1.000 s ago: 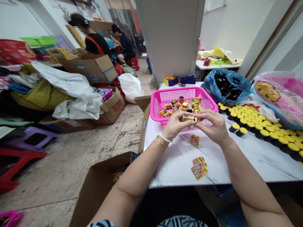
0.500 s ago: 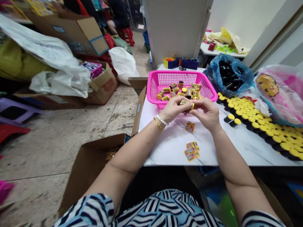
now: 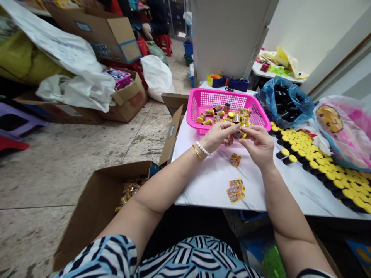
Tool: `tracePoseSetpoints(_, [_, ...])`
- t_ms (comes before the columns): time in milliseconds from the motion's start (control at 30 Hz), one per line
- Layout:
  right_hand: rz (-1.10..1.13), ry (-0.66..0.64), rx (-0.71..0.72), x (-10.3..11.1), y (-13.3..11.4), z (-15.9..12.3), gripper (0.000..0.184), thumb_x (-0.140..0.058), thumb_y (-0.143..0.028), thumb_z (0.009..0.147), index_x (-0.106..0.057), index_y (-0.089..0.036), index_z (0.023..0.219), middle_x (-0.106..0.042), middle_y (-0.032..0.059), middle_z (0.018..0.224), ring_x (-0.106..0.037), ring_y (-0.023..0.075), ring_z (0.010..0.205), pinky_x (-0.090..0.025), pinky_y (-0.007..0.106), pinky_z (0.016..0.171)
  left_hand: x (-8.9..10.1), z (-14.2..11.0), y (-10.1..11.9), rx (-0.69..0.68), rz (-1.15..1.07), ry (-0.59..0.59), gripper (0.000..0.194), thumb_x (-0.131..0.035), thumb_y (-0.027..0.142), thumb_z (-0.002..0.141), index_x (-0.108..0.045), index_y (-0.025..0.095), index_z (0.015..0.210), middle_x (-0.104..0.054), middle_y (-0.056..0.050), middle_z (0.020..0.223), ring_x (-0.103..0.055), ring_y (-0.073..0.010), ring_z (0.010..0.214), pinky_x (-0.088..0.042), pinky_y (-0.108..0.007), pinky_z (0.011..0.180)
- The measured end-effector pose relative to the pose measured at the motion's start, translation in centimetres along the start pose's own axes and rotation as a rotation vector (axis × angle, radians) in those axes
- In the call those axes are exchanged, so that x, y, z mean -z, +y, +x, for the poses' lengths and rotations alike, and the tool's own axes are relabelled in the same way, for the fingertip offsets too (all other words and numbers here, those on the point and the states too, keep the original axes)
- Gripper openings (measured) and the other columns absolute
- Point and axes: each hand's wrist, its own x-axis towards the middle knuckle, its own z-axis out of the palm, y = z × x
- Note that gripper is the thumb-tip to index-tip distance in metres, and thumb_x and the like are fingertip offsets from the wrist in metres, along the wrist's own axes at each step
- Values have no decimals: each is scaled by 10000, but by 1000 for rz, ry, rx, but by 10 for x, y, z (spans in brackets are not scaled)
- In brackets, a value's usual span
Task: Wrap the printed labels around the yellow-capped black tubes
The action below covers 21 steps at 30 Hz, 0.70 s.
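My left hand and my right hand meet over the white table, fingers pinched on a small yellow-labelled canister held between them. Just beyond them stands a pink basket holding several labelled canisters. Loose printed stickers lie on the table below my hands, with a small stack of stickers nearer the table's front edge. A bracelet of beads is on my left wrist.
Rows of black canisters with yellow lids fill the table's right side. Behind them are a blue bag of black canisters and a pink printed bag. An open cardboard box stands on the floor at left. People sit far back.
The camera view has dropped and swung a little, showing my lap and the floor box. My hands have kept turning the canister between them, close to the basket's front rim.
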Motion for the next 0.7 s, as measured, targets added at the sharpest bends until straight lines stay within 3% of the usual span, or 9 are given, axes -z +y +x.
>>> tracePoseSetpoints(100, [-172,19,120,2,-1,-2,437,-852,-265,850,-776,-420,1252,-701,34,1143,-688,222,1033,-622,410,962,-1,-1,4,-38,18,16,430,-900,507,765,-732,121,856,-656,-28,677,-556,-82,533,-406,-205,508])
tracePoseSetpoints(167, [-184,31,115,2,-1,-2,457,-842,-256,861,-760,-427,1278,-715,25,1090,-691,202,947,-621,408,941,-2,-2,6,-91,43,24,361,-925,391,754,-759,116,918,-690,-40,759,-598,-94,621,-449,-209,583])
tracePoseSetpoints(300, [-35,53,-35,-2,3,-2,431,-869,-319,839,-780,-372,1257,-726,20,1003,-692,181,872,-637,375,844,2,0,8,-148,63,-25,401,-968,263,672,-778,126,998,-731,-55,920,-672,-140,813,-516,-239,738])
tracePoseSetpoints(500, [231,16,-226,-9,1,0,603,-877,-402,813,-703,-305,1382,-742,-13,888,-730,149,759,-664,345,789,7,2,0,-153,117,-80,396,-891,372,793,-734,122,1057,-716,-46,896,-673,-131,771,-535,-259,723])
tracePoseSetpoints(633, [362,53,-310,-13,-1,-1,489,-916,-362,763,-788,-287,1229,-743,-31,812,-741,146,711,-679,355,789,9,2,0,-178,97,-139,435,-909,351,777,-714,140,1102,-712,-51,977,-693,-153,859,-567,-305,818])
tracePoseSetpoints(700, [430,51,-370,-14,2,-2,506,-919,-356,760,-783,-296,1244,-734,-43,796,-742,142,707,-687,363,798,10,2,0,-175,110,-169,445,-919,343,766,-723,138,1109,-706,-57,1007,-684,-151,883,-556,-296,832])
